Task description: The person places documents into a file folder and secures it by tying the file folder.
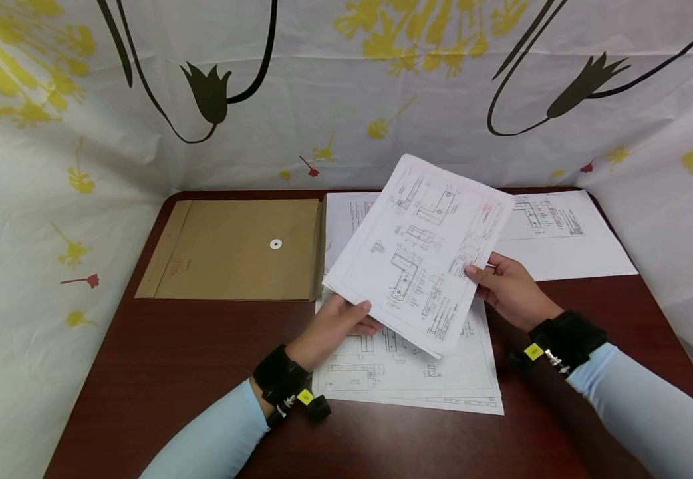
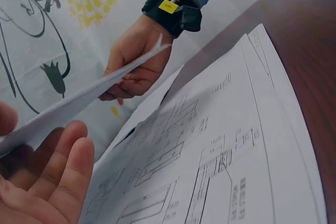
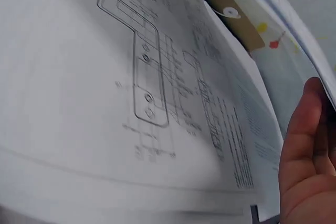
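Sleeves (image 1: 209, 436) lay nearest; beyond, sheets (image 1: 419, 256) slanted lengthwise away rightward above a pile (image 1: 406, 384), left hand (image 1: 336, 329) pinching their near edge, right hand (image 1: 515, 293) their right edge.

envelope (image 1: 233, 273): 1 | held sheaf (image 1: 376, 266): 1 | wrist straps (image 1: 570, 336): 2 | table (image 1: 191, 352): 1 | lying sheets (image 1: 574, 253): uncountable

left hand (image 1: 336, 327): pinching, thumb uppermost | right hand (image 1: 514, 293): pinching | forearms (image 1: 209, 432): angled inward
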A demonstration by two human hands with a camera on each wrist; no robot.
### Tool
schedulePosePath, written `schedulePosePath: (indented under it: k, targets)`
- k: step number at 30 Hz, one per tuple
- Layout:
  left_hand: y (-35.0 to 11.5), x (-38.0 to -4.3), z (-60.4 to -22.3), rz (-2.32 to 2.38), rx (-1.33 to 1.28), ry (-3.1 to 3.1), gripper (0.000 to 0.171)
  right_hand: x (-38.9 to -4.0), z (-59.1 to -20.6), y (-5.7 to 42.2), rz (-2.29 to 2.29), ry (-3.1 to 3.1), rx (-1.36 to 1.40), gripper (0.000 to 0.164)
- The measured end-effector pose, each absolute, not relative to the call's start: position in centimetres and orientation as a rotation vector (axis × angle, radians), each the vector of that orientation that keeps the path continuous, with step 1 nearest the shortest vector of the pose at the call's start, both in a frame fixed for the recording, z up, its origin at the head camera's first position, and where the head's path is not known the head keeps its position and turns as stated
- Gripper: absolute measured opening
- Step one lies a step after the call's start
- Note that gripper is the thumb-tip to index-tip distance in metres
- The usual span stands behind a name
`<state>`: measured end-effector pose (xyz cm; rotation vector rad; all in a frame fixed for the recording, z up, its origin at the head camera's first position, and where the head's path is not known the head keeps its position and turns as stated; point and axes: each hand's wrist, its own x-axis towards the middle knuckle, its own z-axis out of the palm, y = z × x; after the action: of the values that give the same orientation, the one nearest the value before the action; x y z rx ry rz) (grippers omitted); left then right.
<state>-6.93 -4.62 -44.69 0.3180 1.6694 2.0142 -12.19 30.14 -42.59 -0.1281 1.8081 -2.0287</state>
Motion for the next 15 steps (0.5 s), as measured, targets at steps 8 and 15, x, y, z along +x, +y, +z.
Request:
schedulePosePath:
  k: [8, 15]
  targets:
    - [-3.8, -7.0, -44.3, 2.029, 0.172, 1.764, 0.039, -11.5, -42.9, 29.2, -2.012, 1.801, -0.126, 0.045]
    - [-4.7, -7.4, -43.4, 2.03, 0.041, 1.872, 0.041, -11.2, -42.9, 29.6, -2.031, 1.757, -0.15, 0.037]
